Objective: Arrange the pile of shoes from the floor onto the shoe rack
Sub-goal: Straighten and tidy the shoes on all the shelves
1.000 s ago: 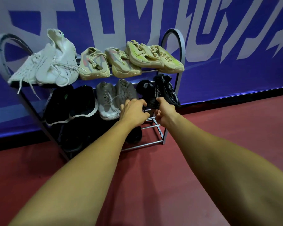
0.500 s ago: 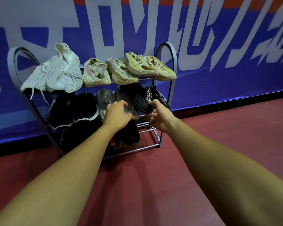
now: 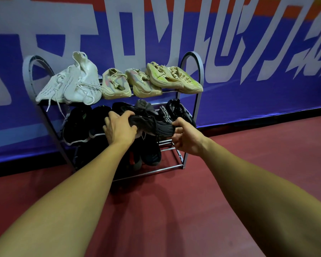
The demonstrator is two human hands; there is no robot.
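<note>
Shoes above my hands number six, two white, four beige; my left hand (image 3: 119, 129) grips a dark shoe (image 3: 152, 125), right hand (image 3: 186, 139) curled at its toe.

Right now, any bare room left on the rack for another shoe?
Top tier is packed frame to frame. Middle tier is crowded where both hands work. Bare rails show on the bottom tier, right of the dark shoes, up to the right frame.

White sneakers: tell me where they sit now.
The white sneakers lie at the left end of the shoe rack's top shelf, beside the beige pair, above black shoes.
</note>
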